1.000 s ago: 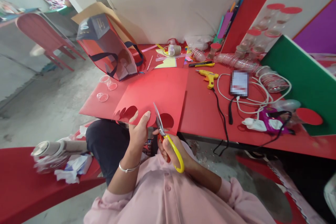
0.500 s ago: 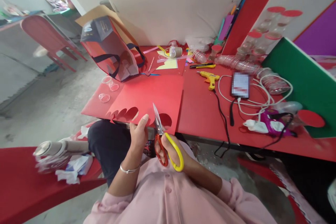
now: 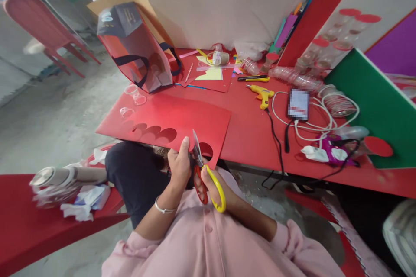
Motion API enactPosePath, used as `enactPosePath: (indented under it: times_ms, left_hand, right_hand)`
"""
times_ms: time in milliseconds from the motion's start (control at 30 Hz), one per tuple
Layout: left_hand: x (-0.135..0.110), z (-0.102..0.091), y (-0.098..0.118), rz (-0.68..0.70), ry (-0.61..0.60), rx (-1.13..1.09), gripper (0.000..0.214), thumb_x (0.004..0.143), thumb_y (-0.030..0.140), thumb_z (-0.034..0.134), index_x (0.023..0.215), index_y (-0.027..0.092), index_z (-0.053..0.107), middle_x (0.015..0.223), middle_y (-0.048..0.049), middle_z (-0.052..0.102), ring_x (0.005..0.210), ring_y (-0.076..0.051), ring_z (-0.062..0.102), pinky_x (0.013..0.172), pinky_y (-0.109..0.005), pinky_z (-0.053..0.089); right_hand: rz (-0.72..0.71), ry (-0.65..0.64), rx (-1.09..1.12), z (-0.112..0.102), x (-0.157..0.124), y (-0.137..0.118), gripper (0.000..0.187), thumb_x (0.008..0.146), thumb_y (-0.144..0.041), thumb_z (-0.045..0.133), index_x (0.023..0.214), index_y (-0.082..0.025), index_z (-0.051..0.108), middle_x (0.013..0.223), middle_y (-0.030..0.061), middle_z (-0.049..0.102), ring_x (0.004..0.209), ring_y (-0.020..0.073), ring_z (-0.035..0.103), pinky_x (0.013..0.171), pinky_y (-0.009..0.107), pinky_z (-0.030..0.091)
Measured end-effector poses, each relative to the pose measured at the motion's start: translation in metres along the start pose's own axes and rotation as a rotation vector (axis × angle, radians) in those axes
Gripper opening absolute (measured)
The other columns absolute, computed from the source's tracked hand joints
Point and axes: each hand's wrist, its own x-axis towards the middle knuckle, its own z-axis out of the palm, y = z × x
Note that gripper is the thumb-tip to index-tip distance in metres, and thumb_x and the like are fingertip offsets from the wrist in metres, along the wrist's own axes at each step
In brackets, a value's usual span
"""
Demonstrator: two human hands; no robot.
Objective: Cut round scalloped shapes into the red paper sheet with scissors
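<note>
A sheet of red paper (image 3: 195,117) with several round cut-outs along its near side lies partly on the red table and reaches over its front edge. My left hand (image 3: 180,162) pinches the near edge of this sheet, thumb on top. In my right hand (image 3: 211,184) are scissors (image 3: 203,164) with one red and one yellow handle loop. Their blades point away from me and meet the paper between my left thumb and a round hole at the right. How far the blades are apart is hard to see.
A yellow glue gun (image 3: 261,95), a cutter knife (image 3: 253,78) and a phone (image 3: 298,104) with a looped white cable lie on the table (image 3: 247,130). A large paper bag (image 3: 139,52) stands at the back left. Clear plastic rings (image 3: 139,98) sit near the left edge.
The sheet has turned slightly and its far edge has come nearer. My left hand has shifted a little to the right, closer to the scissors. The view has tilted slightly.
</note>
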Motion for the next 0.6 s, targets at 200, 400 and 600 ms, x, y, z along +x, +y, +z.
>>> enactPosePath:
  times_ms: [200,400,600]
  left_hand:
    - [0.000,-0.004,-0.009,-0.246,-0.126,-0.138,0.050,0.079,0.060,0.096,0.081,0.019,0.068,0.067,0.0007,0.068,0.048,-0.015,0.063,0.045,-0.024,0.049]
    - [0.006,-0.017,-0.015,-0.241,-0.159,-0.074,0.044,0.077,0.051,0.098,0.081,0.017,0.072,0.070,-0.0015,0.073,0.053,-0.013,0.065,0.052,-0.024,0.053]
    - [0.016,-0.014,-0.022,-0.293,-0.113,-0.162,0.041,0.073,0.047,0.098,0.081,0.018,0.069,0.071,0.0008,0.072,0.052,-0.012,0.063,0.049,-0.023,0.050]
  right_hand:
    - [0.070,0.025,0.175,0.001,0.002,-0.001,0.080,0.086,-0.103,0.066,0.080,-0.024,0.055,0.058,-0.0054,0.050,0.043,0.0124,0.048,0.043,0.027,0.044]
    - [0.200,-0.020,0.296,0.007,-0.001,-0.003,0.082,0.083,-0.105,0.066,0.082,-0.024,0.055,0.059,-0.0064,0.050,0.044,0.0127,0.049,0.043,0.027,0.049]
    - [0.248,-0.003,0.241,0.016,-0.011,-0.003,0.080,0.086,-0.102,0.068,0.087,-0.024,0.054,0.064,-0.0071,0.050,0.045,0.0111,0.050,0.043,0.025,0.050]
